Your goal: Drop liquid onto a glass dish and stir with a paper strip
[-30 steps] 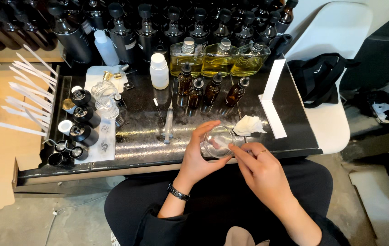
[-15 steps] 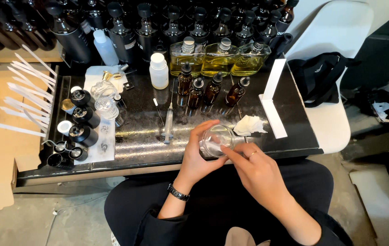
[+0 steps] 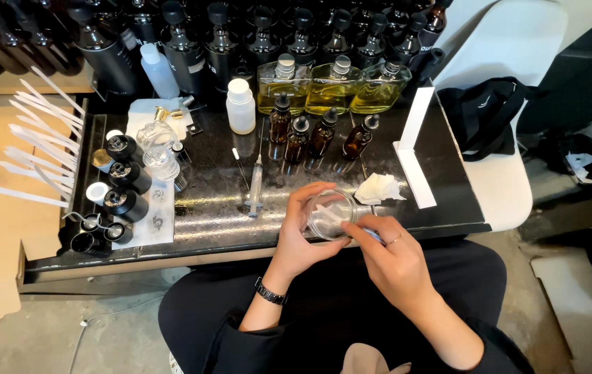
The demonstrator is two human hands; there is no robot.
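My left hand (image 3: 301, 239) wraps around a small clear glass beaker (image 3: 329, 215), tipped on its side over the near edge of the black worktop (image 3: 219, 208). My right hand (image 3: 389, 260) pinches a small item at the beaker's mouth; what it holds is mostly hidden by the fingers. A crumpled white tissue (image 3: 377, 188) lies just beyond the beaker. A syringe (image 3: 255, 183) lies on the worktop to the left of my hands.
Several brown dropper bottles (image 3: 320, 135) and three flat bottles of yellow liquid (image 3: 334, 86) stand behind. A white plastic bottle (image 3: 240, 105), black caps and jars (image 3: 124, 187) sit to the left. White paper strips (image 3: 36, 149) fan out at far left. A black bag (image 3: 486, 114) rests on a white chair.
My hands and the beaker stay in nearly the same place; my right fingers have shifted slightly at the beaker's mouth.
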